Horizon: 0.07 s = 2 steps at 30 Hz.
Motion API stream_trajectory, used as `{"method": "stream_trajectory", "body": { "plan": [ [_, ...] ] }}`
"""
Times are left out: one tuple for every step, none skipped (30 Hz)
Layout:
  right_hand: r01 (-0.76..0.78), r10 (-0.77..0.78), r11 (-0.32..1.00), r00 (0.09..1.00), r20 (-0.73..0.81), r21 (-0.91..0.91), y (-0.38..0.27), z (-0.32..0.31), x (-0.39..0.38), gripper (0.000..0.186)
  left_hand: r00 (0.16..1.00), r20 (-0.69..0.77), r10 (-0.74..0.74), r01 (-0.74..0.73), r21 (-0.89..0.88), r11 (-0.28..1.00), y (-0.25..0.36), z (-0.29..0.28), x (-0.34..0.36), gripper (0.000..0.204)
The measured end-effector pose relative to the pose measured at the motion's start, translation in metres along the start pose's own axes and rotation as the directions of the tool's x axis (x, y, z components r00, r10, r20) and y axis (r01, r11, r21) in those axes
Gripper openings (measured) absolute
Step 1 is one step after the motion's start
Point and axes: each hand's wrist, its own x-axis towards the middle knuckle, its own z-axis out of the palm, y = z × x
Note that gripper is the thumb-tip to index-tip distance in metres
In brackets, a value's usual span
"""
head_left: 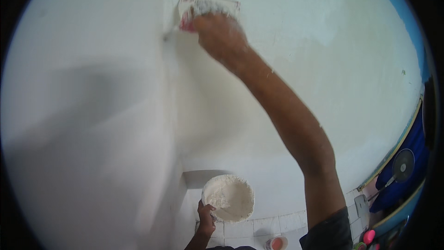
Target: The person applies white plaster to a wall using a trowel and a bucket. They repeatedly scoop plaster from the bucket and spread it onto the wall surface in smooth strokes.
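My right hand (223,36) is stretched far up the wall (286,92), gripping a flat rectangular scraper (185,9) with whitish and red parts. The scraper lies against or very close to the wall, just right of the inside corner. Lumpy white putty (210,6) shows around the fingers, which are partly blurred. Low in the picture, my left hand (206,218) grips the left side of a round tub (252,206). White paste coats its inside and crusts its rim.
A white side wall (92,157) meets the worked wall at a corner on the left. Down on white tiles (238,228) stands a small cup (277,242) with orange-pink contents. At the right are a fan (403,164), blue cloth (387,199) and a pink object (369,236).
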Motion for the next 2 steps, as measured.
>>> {"method": "stream_trajectory", "body": {
  "plan": [
    [0.029,-0.029,0.999,0.999,0.020,-0.022,-0.0051,0.0100,-0.0110,0.035,1.000,0.002,0.003,-0.003,-0.017,1.000,0.0010,-0.0015,-0.0018,0.069],
    [0.024,-0.023,1.000,0.999,0.024,-0.012,-0.0027,0.0152,-0.0105,0.035,1.000,0.005,0.006,-0.005,-0.034,0.999,0.0025,-0.0023,-0.0034,0.070]
  ]
}}
